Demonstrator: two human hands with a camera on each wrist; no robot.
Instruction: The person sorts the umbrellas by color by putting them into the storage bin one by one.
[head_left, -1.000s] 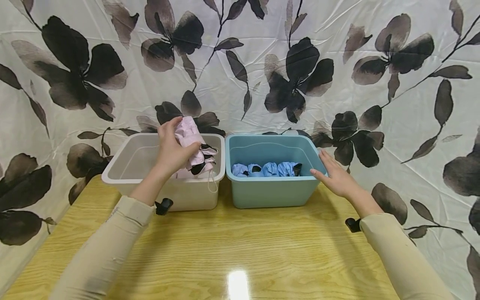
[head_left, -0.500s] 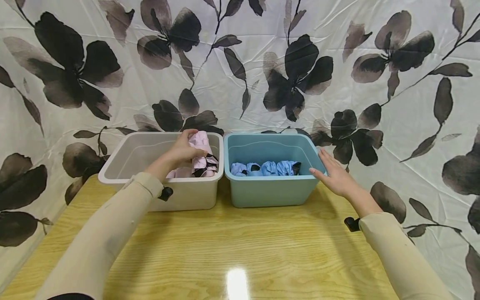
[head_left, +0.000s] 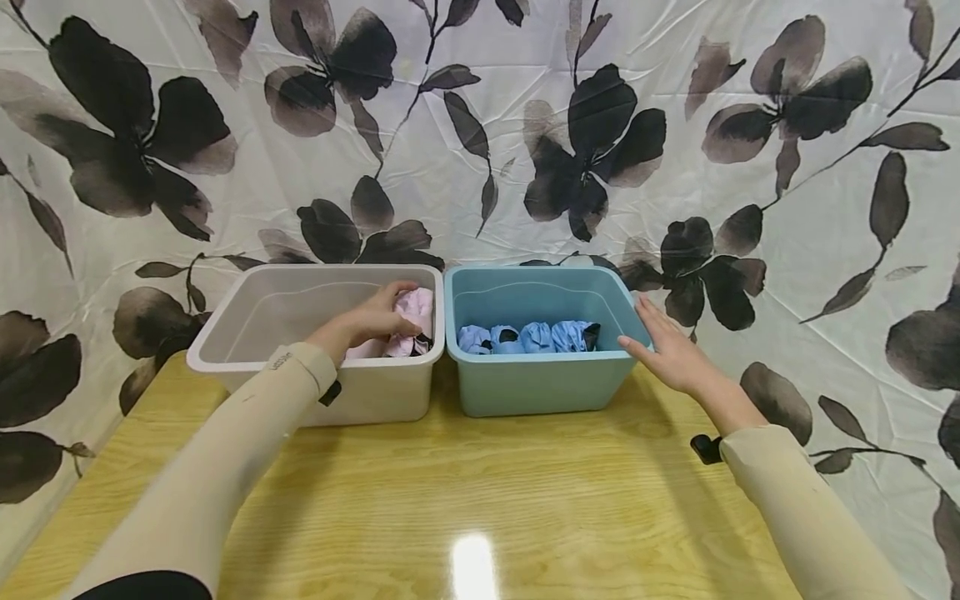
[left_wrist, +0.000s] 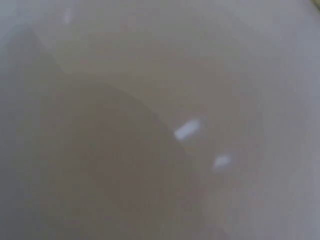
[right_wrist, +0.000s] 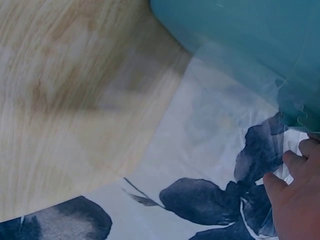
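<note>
My left hand (head_left: pixel 375 319) reaches down into the beige bin (head_left: pixel 262 367), its thumb and fingers gripping a rolled pink cloth bundle (head_left: pixel 415 310) with black patches. The bundle stands against the bin's right end, and more pink cloth (head_left: pixel 366 350) lies beside it, partly behind the hand. At the right end of the teal bin (head_left: pixel 536 387) my right hand (head_left: pixel 671 350) touches the rim with straight fingers. Several rolled blue cloth bundles (head_left: pixel 537 337) with black patches sit in a row inside that bin. In the left wrist view only a blurred pale surface shows.
Both bins stand side by side, rims nearly meeting, on a wood-grain table (head_left: pixel 390 500). Right behind them hangs a white curtain (head_left: pixel 465 208) with dark flowers. The right wrist view shows the table edge and curtain below the teal bin's wall (right_wrist: pixel 240 30).
My left hand has lowered the pink cloth bundle from above the beige bin's rim down into its right end. My right hand has stayed at the teal rim.
</note>
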